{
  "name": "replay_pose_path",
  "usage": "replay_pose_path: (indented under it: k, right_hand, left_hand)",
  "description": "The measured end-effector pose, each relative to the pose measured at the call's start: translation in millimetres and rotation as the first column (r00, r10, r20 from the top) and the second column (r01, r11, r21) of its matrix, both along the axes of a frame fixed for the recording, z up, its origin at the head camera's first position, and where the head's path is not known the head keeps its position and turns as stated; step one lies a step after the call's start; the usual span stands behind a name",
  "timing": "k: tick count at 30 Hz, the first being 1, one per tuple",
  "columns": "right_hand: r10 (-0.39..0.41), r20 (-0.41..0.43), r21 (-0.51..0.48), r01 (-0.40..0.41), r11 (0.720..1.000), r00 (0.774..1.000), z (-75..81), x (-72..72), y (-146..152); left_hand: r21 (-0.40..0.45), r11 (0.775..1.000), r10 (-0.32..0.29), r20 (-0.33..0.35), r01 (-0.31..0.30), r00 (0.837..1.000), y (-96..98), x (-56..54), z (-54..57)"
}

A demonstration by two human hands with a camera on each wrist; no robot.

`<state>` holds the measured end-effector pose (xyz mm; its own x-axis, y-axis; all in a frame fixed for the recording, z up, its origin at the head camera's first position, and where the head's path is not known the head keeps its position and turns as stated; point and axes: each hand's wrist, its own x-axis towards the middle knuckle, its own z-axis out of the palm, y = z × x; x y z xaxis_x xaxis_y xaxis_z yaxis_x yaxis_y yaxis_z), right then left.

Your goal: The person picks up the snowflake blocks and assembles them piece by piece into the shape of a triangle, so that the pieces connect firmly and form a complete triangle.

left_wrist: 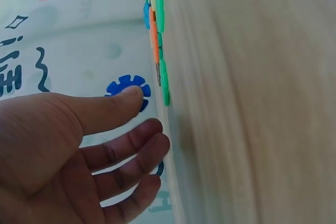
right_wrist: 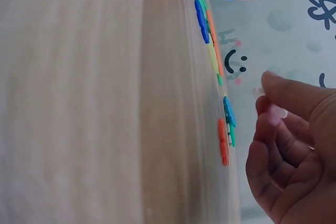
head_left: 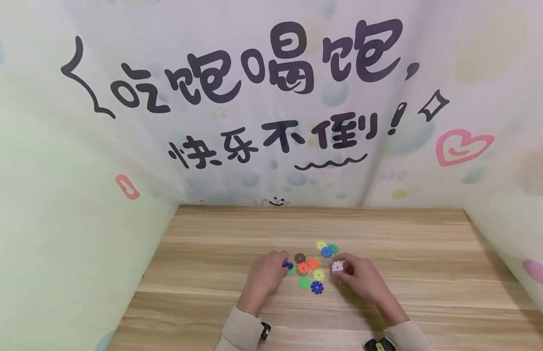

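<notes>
My left hand (head_left: 263, 277) pinches a dark blue notched plastic disc (left_wrist: 125, 83), a snowflake-type building piece, with the thumb over its face. Just above the table, my right hand (head_left: 362, 277) pinches a white notched disc (head_left: 337, 266) between thumb and index finger, its face toward the head camera. In the right wrist view the fingers mostly hide the white disc. Between the hands lies a loose group of discs: a brown disc (head_left: 300, 258), orange discs (head_left: 303, 268), a yellow disc (head_left: 318, 275), a green disc (head_left: 304, 282) and another dark blue disc (head_left: 317, 287).
Farther back, a lighter blue disc (head_left: 326, 251) overlaps a yellow one (head_left: 321, 245) and a teal one (head_left: 334, 249). An orange disc (right_wrist: 223, 142) shows low in the right wrist view. The wooden table (head_left: 201, 243) meets a printed curtain (head_left: 236, 185) behind.
</notes>
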<state>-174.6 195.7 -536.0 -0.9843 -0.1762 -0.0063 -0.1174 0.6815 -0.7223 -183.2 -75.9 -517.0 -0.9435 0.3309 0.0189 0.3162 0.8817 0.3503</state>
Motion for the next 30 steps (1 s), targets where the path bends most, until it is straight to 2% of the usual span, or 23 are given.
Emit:
replay_pose_path:
  k: [9, 16, 20, 30]
  right_hand:
    - [0.016, -0.038, -0.065, -0.018, 0.998, 0.999, 3.2, -0.6, 0.6]
    - [0.016, -0.08, -0.149, -0.028, 0.988, 0.997, 19.0, -2.0, -0.1]
    - [0.017, -0.091, -0.179, -0.033, 0.983, 0.996, 28.2, -3.1, -0.9]
    - [0.023, -0.091, -0.232, -0.044, 0.972, 0.996, 42.4, 2.3, -4.8]
  left_hand:
    - [0.052, 0.999, -0.006, -0.003, 0.006, 1.0, -0.1, 2.5, 9.9]
    - [0.11, 0.993, -0.032, -0.033, 0.035, 0.999, 0.7, 5.4, 30.0]
    - [0.105, 0.993, -0.049, -0.061, 0.055, 0.997, 1.5, 6.8, 40.6]
    - [0.171, 0.982, -0.066, -0.085, 0.08, 0.994, 3.6, 15.6, 54.2]
